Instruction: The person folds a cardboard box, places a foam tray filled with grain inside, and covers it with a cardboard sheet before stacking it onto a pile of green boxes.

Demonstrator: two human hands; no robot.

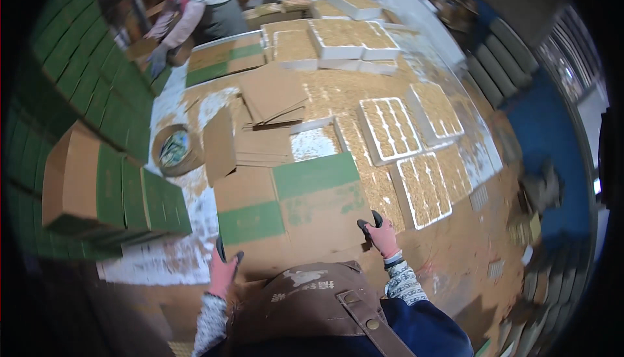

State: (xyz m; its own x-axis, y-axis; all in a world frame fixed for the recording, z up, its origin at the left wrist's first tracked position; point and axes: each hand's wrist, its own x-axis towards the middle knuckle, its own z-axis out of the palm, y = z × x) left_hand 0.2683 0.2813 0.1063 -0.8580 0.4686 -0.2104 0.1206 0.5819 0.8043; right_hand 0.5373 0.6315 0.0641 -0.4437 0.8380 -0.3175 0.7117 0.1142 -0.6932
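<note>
A flattened cardboard carton [326,215] with green printed panels lies level in front of my apron. My left hand [225,267], in a pink glove with dark fingertips, grips its near left edge. On the opposite side, my right hand [380,236], gloved the same way, pinches the right edge. Just past the carton lie several plain brown cardboard sheets [273,91], with one piece [219,142] standing tilted at their left. An empty-looking white tray [314,142] is partly hidden behind the carton's far edge.
White trays [390,130] filled with tan shred-like material cover the table's right and back. A round tub [163,164] holding small packets stands left. Green cartons [80,74] are stacked at left, one open carton [73,176] nearer. Another person [200,13] works at the far left.
</note>
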